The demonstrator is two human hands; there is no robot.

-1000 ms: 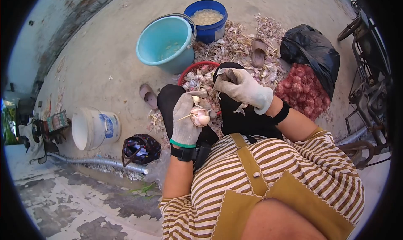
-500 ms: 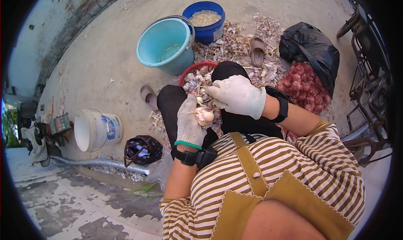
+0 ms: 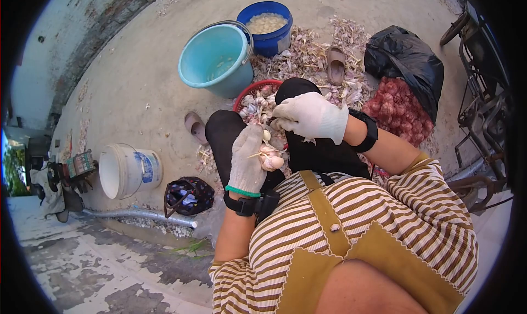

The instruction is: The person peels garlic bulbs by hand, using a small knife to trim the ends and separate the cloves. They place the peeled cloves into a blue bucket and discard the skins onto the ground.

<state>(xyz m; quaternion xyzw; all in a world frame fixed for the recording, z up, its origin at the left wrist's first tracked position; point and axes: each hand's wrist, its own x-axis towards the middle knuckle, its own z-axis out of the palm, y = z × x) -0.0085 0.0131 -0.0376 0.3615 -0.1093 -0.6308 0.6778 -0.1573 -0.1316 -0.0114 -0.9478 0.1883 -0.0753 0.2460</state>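
The gloved left hand (image 3: pixel 245 161) is cupping a garlic bulb (image 3: pixel 272 159), apparently angling it within the other hand's reach. Just beyond, a red basket (image 3: pixel 277 82) is holding more garlic near the knees (image 3: pixel 220 131), probably for closeness. The gloved right hand (image 3: pixel 310 116) is bending its fingers together, its back hiding whatever they might be pinching; I cannot tell.

The concrete floor (image 3: pixel 148 72) bears a turquoise bucket (image 3: pixel 237 83), a blue bucket (image 3: pixel 270 46), slippers (image 3: pixel 336 72), garlic skins (image 3: pixel 304 53) and, seemingly, a half-hidden red basket (image 3: pixel 239 98).
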